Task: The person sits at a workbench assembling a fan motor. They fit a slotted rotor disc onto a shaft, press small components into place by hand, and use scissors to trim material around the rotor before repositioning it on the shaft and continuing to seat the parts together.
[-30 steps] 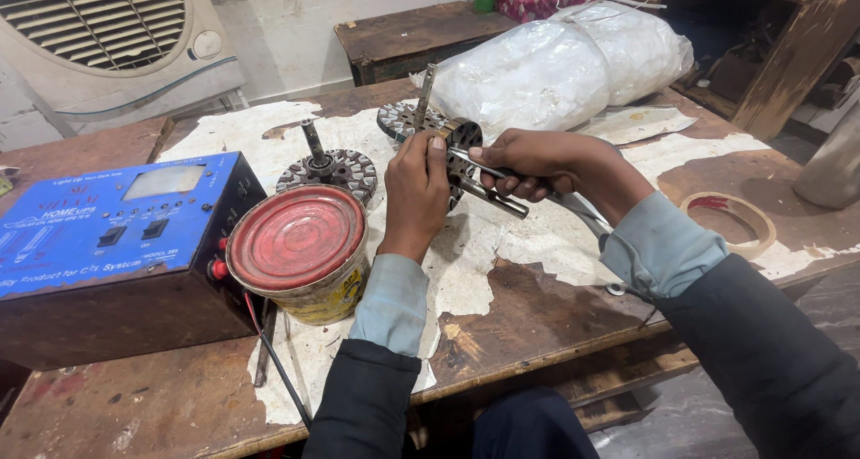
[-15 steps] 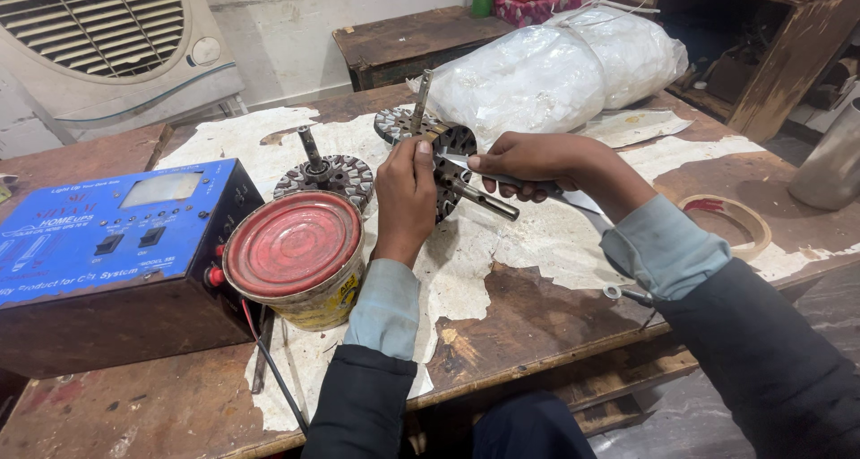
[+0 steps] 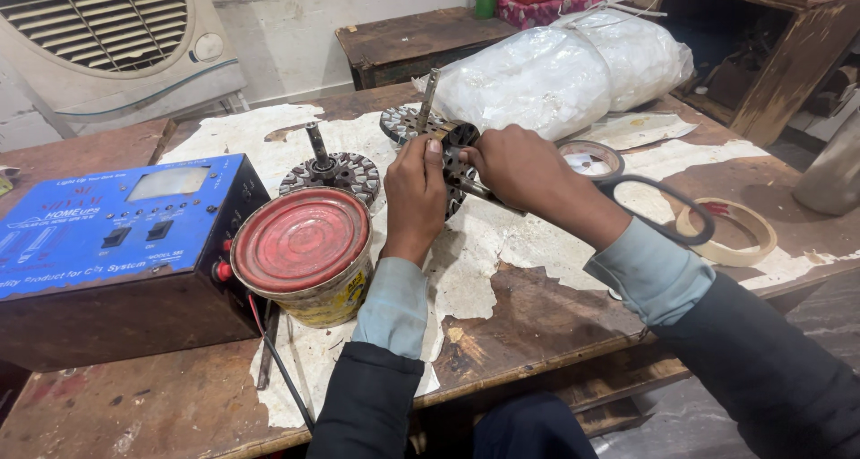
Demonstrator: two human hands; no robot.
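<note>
A worn wooden workbench (image 3: 537, 307) with peeling white paper fills the view. At its left sits a blue-topped electrical box (image 3: 107, 217) with switches and a small window. Behind the hands, at the bench's far side, lies a bulky white plastic-wrapped bundle (image 3: 555, 69). Just right of the box stands a round tin with a red lid (image 3: 303, 244). Beyond the tin, a toothed motor core (image 3: 330, 168) lies flat, its shaft pointing up.

Between the hands is a second, dark rotor with a shaft (image 3: 457, 159), held just above the bench near its middle. Its disc stands on edge; the shaft, its long axis, runs slanted from the upper left, where the metal tip rises toward the bundle, down to the lower right under the right hand.

The left hand (image 3: 417, 190) is closed on the rotor's near-left rim, thumb on top. The right hand (image 3: 520, 168) is curled around the right side and the shaft. Black-handled scissors (image 3: 654, 208) and a ring of tape (image 3: 730, 231) lie to the right.
</note>
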